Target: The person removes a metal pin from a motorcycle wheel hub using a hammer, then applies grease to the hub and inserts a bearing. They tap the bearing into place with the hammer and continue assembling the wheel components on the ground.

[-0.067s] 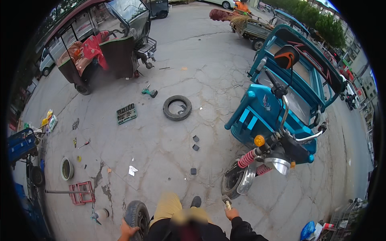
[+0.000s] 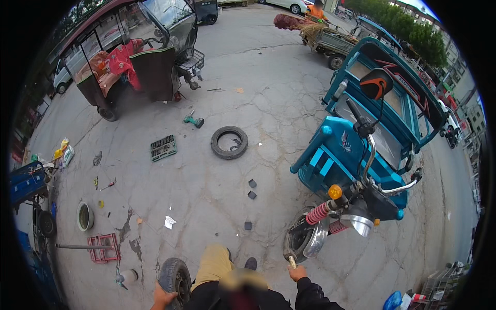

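Beside my left leg a small wheel with a black tyre [image 2: 174,274] stands upright, and my left hand [image 2: 164,296] is closed around its left side. My right hand [image 2: 298,273] grips a hammer by its pale handle [image 2: 293,262], the head pointing forward. That head is small and blurred, and it overlaps the lower edge of the blue cargo tricycle's front wheel [image 2: 296,235] in the view; I cannot tell whether they touch. A loose tyre [image 2: 229,154] lies flat ahead on the concrete.
A socket set [image 2: 164,148] and green cordless drill [image 2: 194,120] lie ahead. Dark blocks [image 2: 248,226] dot the ground. On the left are a red metal frame [image 2: 105,248], a rim [image 2: 84,216] and a spray bottle [image 2: 127,277]. The blue tricycle [image 2: 343,155] stands right, a covered tricycle [image 2: 152,72] far left.
The view has shifted slightly, and a second shoe tip shows beside my left leg. The hammer's head has come over the tricycle's front wheel in the picture. Both hands keep their holds.
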Demonstrator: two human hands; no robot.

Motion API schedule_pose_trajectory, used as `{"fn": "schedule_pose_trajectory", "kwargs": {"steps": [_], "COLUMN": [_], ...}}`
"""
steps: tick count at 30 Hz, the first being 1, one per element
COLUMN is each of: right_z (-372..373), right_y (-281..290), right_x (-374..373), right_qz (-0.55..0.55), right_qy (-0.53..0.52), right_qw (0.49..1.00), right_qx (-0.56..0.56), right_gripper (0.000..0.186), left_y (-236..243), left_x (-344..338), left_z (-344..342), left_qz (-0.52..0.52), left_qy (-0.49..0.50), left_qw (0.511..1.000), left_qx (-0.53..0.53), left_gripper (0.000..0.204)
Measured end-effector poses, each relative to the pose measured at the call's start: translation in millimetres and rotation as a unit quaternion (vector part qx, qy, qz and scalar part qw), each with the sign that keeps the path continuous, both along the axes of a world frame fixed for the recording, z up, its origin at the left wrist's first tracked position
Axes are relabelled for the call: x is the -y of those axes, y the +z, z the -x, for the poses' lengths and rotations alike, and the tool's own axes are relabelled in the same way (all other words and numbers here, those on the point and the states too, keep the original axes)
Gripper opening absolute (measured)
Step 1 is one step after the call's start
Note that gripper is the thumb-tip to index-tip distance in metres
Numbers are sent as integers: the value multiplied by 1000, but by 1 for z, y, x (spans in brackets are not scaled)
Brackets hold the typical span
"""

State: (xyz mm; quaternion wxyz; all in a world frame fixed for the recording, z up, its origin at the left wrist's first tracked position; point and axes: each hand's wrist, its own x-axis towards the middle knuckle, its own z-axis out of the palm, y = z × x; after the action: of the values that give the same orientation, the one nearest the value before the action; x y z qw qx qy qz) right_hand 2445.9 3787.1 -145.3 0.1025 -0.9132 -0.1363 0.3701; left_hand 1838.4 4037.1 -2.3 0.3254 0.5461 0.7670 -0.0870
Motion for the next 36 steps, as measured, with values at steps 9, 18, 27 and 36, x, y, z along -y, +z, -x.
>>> {"fn": "schedule_pose_trajectory", "kwargs": {"steps": [9,18,27,36], "right_z": [-240,-445,-716,-821], "right_y": [20,52,65,68], "right_x": [-388,-622,-1003,-1393], "right_qz": [-48,31,94,24], "right_qy": [59,4,362,527], "right_qw": [994,999,922,838], "right_qx": [79,-24,103,140], "right_gripper": [70,77,69,49], "left_y": [-51,-9,-21,-61], "left_x": [-270,-572,-826,-1059], "left_z": [-206,-423,-648,-794], "left_qz": [34,-4,-128,-157], "left_qy": [18,17,120,257], "left_qw": [999,1000,984,945], "left_qx": [9,17,28,127], "left_gripper": [136,126,125,123]}}
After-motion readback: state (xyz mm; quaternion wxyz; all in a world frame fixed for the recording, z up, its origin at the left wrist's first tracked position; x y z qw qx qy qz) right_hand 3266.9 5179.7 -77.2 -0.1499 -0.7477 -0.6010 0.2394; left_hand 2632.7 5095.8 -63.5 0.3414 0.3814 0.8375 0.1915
